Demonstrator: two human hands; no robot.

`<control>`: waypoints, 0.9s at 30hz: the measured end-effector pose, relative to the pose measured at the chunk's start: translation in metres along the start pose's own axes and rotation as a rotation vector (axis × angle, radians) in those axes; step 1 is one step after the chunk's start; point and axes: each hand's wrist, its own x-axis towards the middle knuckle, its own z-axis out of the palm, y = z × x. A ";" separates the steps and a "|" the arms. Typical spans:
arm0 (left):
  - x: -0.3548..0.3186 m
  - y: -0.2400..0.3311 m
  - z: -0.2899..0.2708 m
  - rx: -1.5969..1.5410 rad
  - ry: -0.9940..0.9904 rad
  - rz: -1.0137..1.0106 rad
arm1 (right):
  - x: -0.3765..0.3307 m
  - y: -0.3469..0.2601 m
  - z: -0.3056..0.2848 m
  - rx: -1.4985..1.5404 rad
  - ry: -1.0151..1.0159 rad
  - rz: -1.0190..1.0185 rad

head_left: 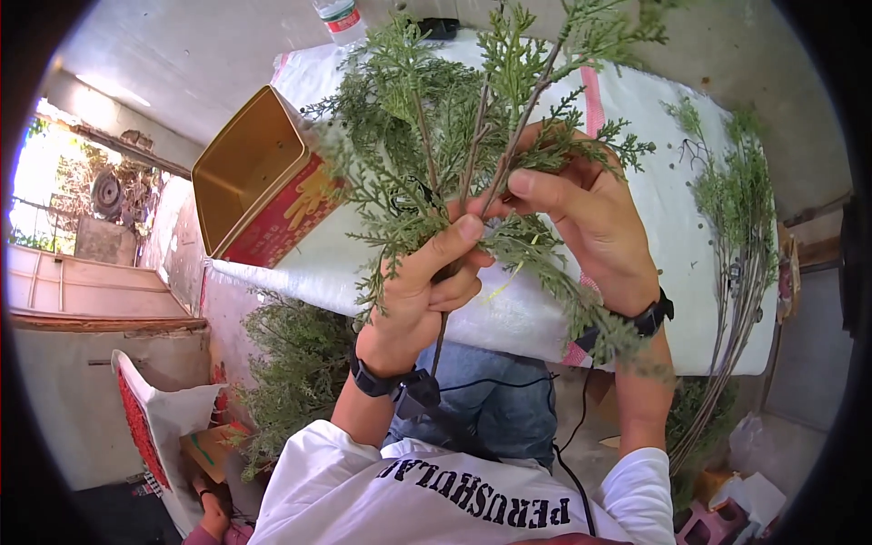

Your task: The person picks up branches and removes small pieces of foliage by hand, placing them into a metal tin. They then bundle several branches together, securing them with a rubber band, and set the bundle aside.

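Note:
A bunch of leafy evergreen sprigs [472, 150] with thin brown stems fans out above the table in front of me. My left hand [431, 277] is closed round the lower stems, thumb pressed across them, and one stem end pokes out below the fist. On the right side of the bunch, my right hand [586, 209] pinches a stem between thumb and fingers, some of which are behind foliage. A thin yellow strand [509, 283] hangs by the greenery just below the hands.
A white-sheeted table [672, 263] carries an open red-and-gold tin [263, 186] at left and long cut branches [736, 209] at right. More greenery [300, 363] stands low at left. A plastic bottle [341, 20] is at the back. Another person's hand [213, 513] shows at lower left.

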 end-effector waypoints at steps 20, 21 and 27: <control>0.002 -0.006 -0.003 0.128 0.184 0.100 | 0.003 0.005 -0.003 0.065 0.050 0.027; 0.003 -0.006 -0.003 0.134 0.194 0.117 | 0.004 0.006 -0.004 0.049 0.040 0.017; 0.005 -0.010 -0.002 0.131 0.208 0.170 | 0.003 0.004 -0.005 0.034 0.027 0.027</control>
